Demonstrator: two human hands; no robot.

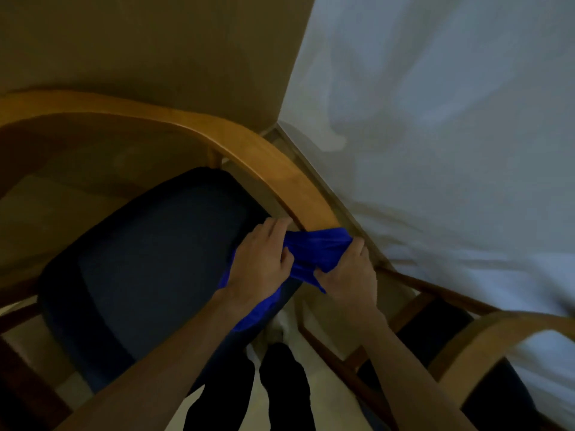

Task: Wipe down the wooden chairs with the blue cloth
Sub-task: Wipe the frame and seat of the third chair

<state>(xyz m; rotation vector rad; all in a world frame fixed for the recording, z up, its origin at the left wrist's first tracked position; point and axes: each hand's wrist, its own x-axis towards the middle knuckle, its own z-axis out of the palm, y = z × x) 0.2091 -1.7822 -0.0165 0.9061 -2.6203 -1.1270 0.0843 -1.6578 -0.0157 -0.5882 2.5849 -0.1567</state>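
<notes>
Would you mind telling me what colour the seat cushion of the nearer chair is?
The seat cushion is dark navy, almost black, plain; seen in the head view.

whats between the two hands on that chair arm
In the head view, the blue cloth spans between left hand and right hand, draped over the wooden armrest.

So the bright blue cloth (314, 250) is bunched up and draped over the end of the curved light-wood armrest (249, 157) of the nearer wooden armchair with the dark padded seat (149, 269), stretched between two hands, with a loose tail hanging down past the seat's front edge. That armrest sweeps in one bent band around the back of the seat. A second wooden chair with the same curved arm (485, 340) sits at the lower right, just beside the first, only partly in view.
</notes>
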